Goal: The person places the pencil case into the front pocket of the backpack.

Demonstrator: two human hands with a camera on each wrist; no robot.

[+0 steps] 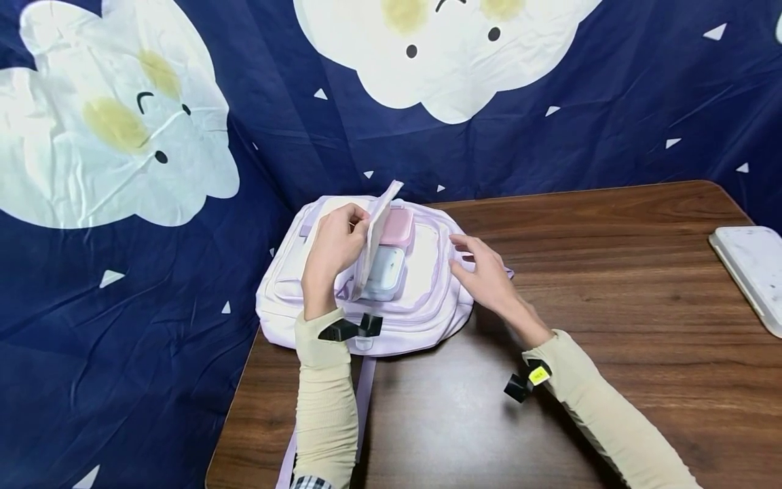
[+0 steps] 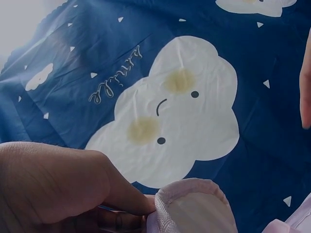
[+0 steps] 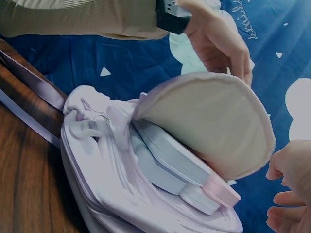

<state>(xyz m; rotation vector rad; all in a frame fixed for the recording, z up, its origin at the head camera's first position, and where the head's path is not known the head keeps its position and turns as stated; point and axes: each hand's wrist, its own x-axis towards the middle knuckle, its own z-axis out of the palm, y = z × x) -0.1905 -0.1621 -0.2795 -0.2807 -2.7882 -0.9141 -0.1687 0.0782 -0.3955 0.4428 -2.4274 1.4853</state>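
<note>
A pale lilac backpack [image 1: 427, 333] lies on the table, its rounded pocket flap [image 1: 376, 241] raised. My left hand [image 1: 334, 248] pinches the flap's edge between thumb and fingers, which the left wrist view shows up close. Inside the pocket are a light blue lidded box [image 1: 385, 272] and a pink lidded box [image 1: 397, 228]; the right wrist view shows them stacked close against other pale boxes. My right hand [image 1: 485, 275] hovers over the bag's right side, fingers relaxed and slightly bent, holding nothing. In the right wrist view it is beside the flap's rim.
The brown wooden table [image 1: 611, 285] extends to the right, with a flat white case [image 1: 751, 272] at its far right edge. A lilac strap [image 1: 365, 401] trails from the bag toward me. A dark blue cloth [image 1: 489, 156] with clouds hangs behind and at the left.
</note>
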